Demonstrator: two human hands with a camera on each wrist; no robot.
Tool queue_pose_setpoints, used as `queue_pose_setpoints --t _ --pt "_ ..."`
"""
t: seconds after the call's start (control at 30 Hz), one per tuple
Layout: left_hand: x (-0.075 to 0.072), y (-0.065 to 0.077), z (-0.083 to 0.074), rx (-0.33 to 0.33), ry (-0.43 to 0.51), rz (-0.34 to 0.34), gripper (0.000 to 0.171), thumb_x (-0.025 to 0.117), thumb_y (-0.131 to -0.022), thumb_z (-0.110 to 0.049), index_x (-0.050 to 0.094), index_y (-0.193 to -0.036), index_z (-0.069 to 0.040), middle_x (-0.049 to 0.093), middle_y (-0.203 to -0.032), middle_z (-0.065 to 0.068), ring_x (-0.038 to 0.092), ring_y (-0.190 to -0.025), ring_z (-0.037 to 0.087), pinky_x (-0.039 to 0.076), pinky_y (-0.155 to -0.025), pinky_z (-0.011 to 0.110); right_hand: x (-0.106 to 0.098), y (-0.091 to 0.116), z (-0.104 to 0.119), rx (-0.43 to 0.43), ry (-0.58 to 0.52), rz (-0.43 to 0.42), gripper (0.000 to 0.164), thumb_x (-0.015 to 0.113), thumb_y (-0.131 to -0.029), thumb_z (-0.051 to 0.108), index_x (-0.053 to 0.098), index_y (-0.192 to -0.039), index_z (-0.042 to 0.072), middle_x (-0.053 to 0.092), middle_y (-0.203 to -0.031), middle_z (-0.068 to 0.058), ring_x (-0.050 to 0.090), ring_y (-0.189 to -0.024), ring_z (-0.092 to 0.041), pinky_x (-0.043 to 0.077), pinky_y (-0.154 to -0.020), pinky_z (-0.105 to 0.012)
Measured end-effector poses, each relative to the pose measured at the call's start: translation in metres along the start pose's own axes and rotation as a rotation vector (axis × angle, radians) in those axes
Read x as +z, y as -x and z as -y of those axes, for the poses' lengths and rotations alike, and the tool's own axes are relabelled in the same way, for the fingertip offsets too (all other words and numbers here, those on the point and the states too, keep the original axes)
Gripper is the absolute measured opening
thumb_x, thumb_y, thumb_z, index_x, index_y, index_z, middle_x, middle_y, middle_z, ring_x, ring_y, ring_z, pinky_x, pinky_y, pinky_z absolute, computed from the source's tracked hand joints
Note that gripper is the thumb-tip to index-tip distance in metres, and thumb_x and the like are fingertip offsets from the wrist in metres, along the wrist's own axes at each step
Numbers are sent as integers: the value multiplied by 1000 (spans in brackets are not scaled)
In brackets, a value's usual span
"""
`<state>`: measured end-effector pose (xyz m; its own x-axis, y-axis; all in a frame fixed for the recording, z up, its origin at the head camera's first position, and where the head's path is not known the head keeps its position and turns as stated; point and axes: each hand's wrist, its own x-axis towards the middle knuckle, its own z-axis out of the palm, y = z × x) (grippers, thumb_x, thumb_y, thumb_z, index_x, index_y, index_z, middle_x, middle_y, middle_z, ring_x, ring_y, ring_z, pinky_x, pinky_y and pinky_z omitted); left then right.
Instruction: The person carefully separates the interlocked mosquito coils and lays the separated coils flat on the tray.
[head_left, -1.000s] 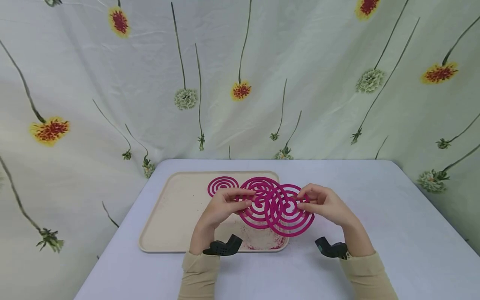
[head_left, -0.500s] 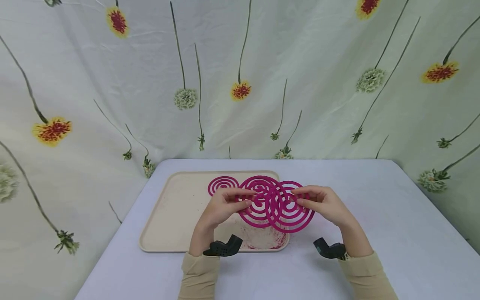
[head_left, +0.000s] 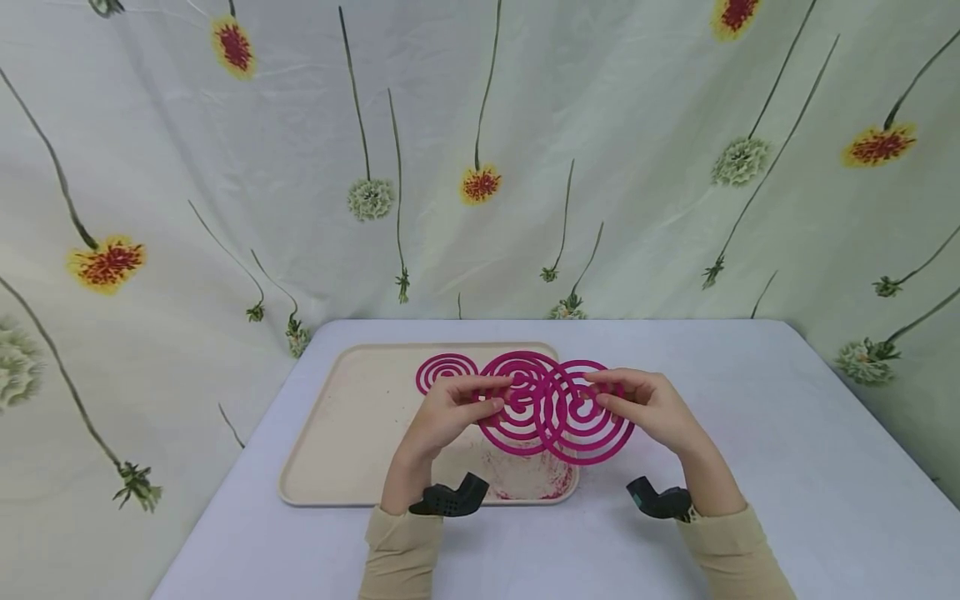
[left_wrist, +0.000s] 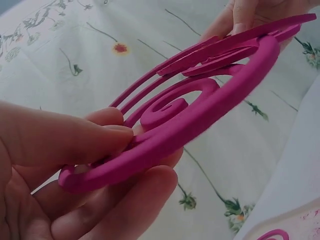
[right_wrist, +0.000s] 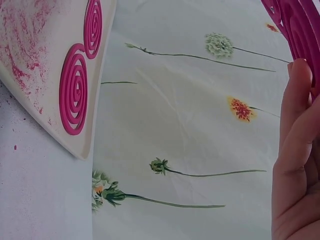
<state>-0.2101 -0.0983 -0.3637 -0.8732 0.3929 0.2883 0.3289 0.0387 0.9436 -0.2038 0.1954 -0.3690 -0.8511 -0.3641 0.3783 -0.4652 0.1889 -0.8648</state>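
My left hand (head_left: 442, 418) pinches a magenta mosquito coil (left_wrist: 200, 126) between thumb and fingers, holding it above the tray. My right hand (head_left: 654, 408) grips a second coil (head_left: 587, 460) of the same kind, its thumb and fingertips near the middle of the spiral. In the head view the two held coils overlap between the hands. The left wrist view shows them tilted, one lying across the far side of the other. Two more coils, one of them (right_wrist: 75, 95) near a corner, lie on the beige tray (head_left: 337, 425).
Magenta powder (head_left: 557, 483) is scattered over the tray's near right corner. The tray stands on a white-covered table (head_left: 787, 467), and a flowered cloth (head_left: 645, 250) hangs behind it. Black wrist cameras (head_left: 452, 496) sit at both cuffs.
The right hand's coil has been raised slightly, then shifted a little to the right, and its fingers have moved slightly on it. The left hand stays almost still with its coil.
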Motion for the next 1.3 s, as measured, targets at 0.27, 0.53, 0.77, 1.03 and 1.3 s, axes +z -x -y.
queue_pose_setpoints --t 0.27,0.53,0.77,1.03,1.3 --pt "2 0 0 -15 17 -40 30 66 -86 -5 65 -116 3 64 -107 17 63 -86 20 55 -76 27 0 0 -2 35 24 -30 31 64 -88 4 62 -117 -4 63 -104 -18 63 -81 -17 57 -69 -30" --pt "3 -1 0 -32 51 -70 32 66 -87 -5 64 -118 3 64 -106 17 65 -83 18 55 -76 27 0 -1 -2 71 10 14 36 64 -88 6 59 -121 -5 59 -111 -25 66 -80 -17 57 -69 -31" --pt "6 -2 -2 -43 70 -87 32 65 -87 -4 63 -117 4 64 -106 21 66 -83 17 55 -76 28 2 -2 -2 112 33 -46 38 69 -85 9 60 -120 -3 60 -112 -23 67 -80 -17 57 -69 -31" --pt "16 -7 2 -56 164 -269 31 66 -86 -3 65 -116 2 67 -105 15 67 -88 20 54 -78 29 15 -5 -2 149 6 -249 41 69 -85 13 60 -123 -1 61 -116 -22 66 -84 -14 56 -70 -28" --pt "45 -16 7 18 331 -529 30 66 -86 -5 65 -115 2 68 -106 12 67 -92 19 54 -78 28 40 -12 -4 83 -137 -593 39 69 -85 11 61 -123 2 61 -119 -15 66 -89 -7 54 -74 -25"
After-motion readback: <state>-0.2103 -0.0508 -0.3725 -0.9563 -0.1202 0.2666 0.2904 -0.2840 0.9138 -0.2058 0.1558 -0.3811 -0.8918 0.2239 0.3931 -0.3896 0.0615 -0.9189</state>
